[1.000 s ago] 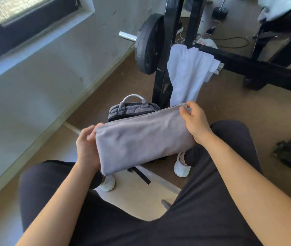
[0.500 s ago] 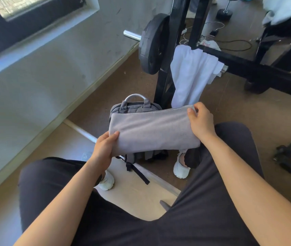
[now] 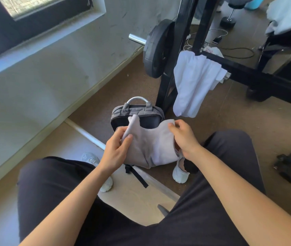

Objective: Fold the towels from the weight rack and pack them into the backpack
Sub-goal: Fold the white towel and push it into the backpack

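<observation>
Lowered over backpack (image 3: 136,110), towel (image 3: 151,146) (perhaps touching it) pinched between left hand (image 3: 116,151), right hand (image 3: 184,138).

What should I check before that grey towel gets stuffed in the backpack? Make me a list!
1. Left hand and right hand both grip the grey towel: ok.
2. Grey towel folded flat: not ok, it sags in the middle and two corners stick up.
3. Grey towel held over the backpack: ok.
4. Backpack open: ok, a dark opening shows at its top.
5. Room inside the backpack: cannot tell.
6. Weight rack emptied: not ok, a white towel hangs on it.
</observation>
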The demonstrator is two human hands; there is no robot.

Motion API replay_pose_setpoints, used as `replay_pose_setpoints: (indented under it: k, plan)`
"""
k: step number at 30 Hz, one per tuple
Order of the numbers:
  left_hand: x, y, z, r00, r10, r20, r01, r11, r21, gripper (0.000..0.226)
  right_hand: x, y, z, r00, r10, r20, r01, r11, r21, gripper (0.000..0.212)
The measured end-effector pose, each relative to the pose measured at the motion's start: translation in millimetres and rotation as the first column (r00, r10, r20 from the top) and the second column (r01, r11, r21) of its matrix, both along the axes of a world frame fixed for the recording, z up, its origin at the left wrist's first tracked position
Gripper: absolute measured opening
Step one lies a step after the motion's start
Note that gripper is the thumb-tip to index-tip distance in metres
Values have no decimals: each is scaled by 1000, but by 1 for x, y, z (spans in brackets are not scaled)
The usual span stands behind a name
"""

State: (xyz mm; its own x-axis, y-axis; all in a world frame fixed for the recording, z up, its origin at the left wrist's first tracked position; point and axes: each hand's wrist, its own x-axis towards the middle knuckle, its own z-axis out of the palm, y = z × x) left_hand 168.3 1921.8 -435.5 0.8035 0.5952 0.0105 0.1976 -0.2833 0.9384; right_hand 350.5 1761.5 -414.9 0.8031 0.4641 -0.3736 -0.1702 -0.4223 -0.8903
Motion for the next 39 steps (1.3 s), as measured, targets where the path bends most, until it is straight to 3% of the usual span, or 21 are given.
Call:
replay_pose_setpoints:
  k: [4, 8, 11, 13, 15, 16, 18, 20, 22, 24, 26, 28, 30, 33, 36, 39]
  plan:
    - [6, -17, 4, 993, -112, 21, 110, 990, 87, 20, -20, 11, 4, 998, 17, -66, -11, 996, 93, 24]
    - [11, -30, 7, 979, -203, 11, 200, 970, 140, 32, -38, 18, 6, 926, 122, -358, -19, 960, 278, 34]
    - [13, -31, 6, 953, -301, -26, 300, 936, 183, 42, -42, 19, 7, 934, 160, -319, -64, 955, 290, 46]
    - [13, -30, 7, 931, -363, -29, 364, 928, 82, 36, -41, 18, 5, 950, 163, -267, -86, 957, 278, 47]
    - [11, -27, 12, 941, -335, 45, 336, 914, -228, 32, -37, 16, 3, 951, 182, -250, -110, 954, 278, 40]
    - [9, -24, 13, 961, -263, 84, 275, 885, -376, 34, -33, 15, 3, 947, 187, -262, -108, 951, 288, 36]
    - [9, -16, 12, 994, -51, 99, 94, 863, -497, 30, -28, 14, 6, 917, 203, -342, -79, 936, 344, 32]
    - [10, -3, 4, 984, 163, 68, -110, 868, -485, 25, -25, 14, 13, 860, 236, -453, -35, 912, 410, 33]
    - [9, 7, -2, 972, 236, 2, -207, 854, -477, 42, -22, 12, 19, 800, 273, -535, -1, 891, 454, 34]
    - [5, 11, -3, 993, 100, -56, -115, 818, -563, 65, -20, 11, 22, 760, 298, -577, 24, 875, 483, 35]
    - [2, 10, -2, 994, -107, -34, 49, 692, -720, 73, -21, 11, 21, 784, 263, -562, 24, 892, 451, 32]
    - [2, 3, 0, 978, -210, -13, 132, 661, -739, 67, -23, 14, 13, 845, 169, -507, 27, 934, 356, 32]
    - [5, -2, 1, 987, -147, -66, 64, 730, -680, 54, -23, 16, 6, 868, 127, -480, 29, 952, 304, 36]
    - [7, -1, 0, 996, -26, -83, -34, 765, -643, 41, -21, 13, 1, 837, 250, -486, -87, 939, 333, 36]
    - [6, 5, 1, 996, 66, -58, -88, 747, -659, 36, -18, 8, -2, 789, 394, -472, -289, 915, 280, 59]
    - [5, 8, 7, 998, 64, -22, -62, 735, -675, 44, -18, 9, 0, 807, 389, -444, -299, 918, 262, 50]
